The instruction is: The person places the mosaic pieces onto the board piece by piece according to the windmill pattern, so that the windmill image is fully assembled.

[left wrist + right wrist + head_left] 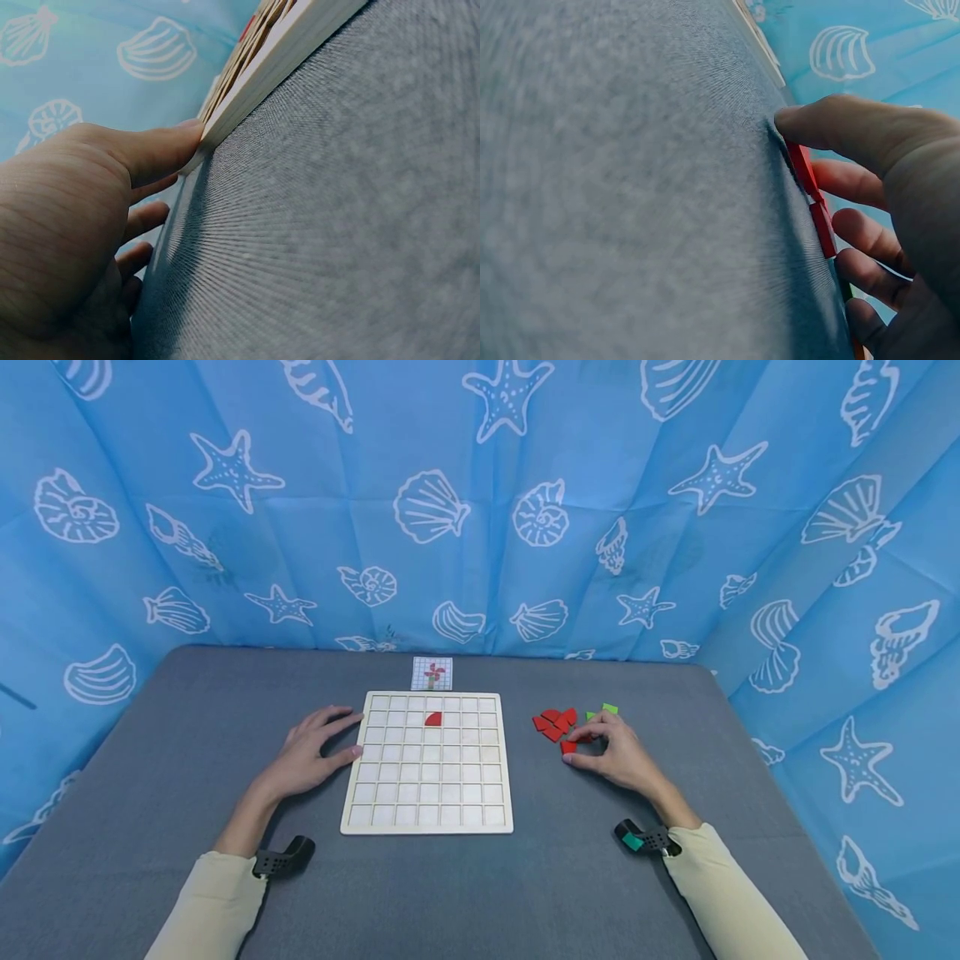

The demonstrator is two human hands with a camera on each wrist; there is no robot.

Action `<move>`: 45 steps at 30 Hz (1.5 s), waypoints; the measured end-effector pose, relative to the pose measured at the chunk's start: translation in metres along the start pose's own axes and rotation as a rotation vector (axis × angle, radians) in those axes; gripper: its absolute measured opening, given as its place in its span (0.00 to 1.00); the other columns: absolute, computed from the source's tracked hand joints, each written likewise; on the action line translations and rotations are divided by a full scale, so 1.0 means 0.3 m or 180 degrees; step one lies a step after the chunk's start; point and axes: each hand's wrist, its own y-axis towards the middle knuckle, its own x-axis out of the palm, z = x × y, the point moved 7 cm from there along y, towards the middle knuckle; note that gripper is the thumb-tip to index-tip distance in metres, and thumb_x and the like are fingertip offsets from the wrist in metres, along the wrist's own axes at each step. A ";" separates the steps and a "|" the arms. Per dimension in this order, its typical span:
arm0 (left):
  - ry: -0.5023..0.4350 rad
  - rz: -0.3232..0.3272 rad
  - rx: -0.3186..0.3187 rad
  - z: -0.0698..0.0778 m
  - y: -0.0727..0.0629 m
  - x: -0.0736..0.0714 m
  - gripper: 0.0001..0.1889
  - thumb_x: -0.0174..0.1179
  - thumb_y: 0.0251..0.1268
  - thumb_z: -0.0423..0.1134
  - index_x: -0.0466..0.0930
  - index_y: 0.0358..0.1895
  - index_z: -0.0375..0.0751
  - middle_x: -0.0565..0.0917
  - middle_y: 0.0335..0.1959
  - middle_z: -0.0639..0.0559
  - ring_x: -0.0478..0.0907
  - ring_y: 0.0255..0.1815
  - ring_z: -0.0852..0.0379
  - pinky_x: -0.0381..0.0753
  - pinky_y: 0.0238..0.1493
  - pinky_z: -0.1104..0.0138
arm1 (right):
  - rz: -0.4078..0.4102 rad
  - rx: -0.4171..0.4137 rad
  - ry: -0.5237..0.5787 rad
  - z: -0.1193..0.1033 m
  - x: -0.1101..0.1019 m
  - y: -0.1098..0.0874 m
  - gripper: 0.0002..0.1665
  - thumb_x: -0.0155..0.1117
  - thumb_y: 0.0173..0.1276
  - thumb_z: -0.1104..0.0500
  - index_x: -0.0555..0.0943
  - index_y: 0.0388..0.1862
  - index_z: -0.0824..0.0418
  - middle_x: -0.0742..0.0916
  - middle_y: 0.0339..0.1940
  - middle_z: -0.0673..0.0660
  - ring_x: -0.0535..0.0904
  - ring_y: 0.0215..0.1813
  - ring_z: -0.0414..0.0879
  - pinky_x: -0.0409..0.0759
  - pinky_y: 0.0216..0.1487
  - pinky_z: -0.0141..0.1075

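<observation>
In the head view, the red piece (568, 747) sits right between the thumb and index finger of the right hand (618, 756), at the near edge of a little red pile (553, 722), with some green bits (610, 708) on the far side by the knuckles. The gap's narrow, basically a pinch on that piece. The left hand (303, 760) is way looser: thumb and index spread apart, tips touching the left edge of the board (427, 830). There's a red quarter-round (433, 719) in a far-row square, and past the board a card (432, 673) printed with a grid and a red-and-green pinwheel thing. Left wrist cam: thumb against the board's side, other fingers relaxed beyond it. Right wrist cam: thumb on the near end of the red piece, index at its far side, another red one just beyond.
</observation>
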 end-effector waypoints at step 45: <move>-0.0012 0.0030 0.0011 0.006 -0.005 -0.003 0.33 0.61 0.73 0.51 0.69 0.75 0.40 0.62 0.76 0.35 0.47 0.79 0.30 0.44 0.68 0.30 | 0.0019 -0.0509 0.0564 -0.301 0.080 0.103 0.16 0.80 0.59 0.57 0.89 0.46 0.56 0.85 0.41 0.50 0.76 0.46 0.60 0.74 0.45 0.54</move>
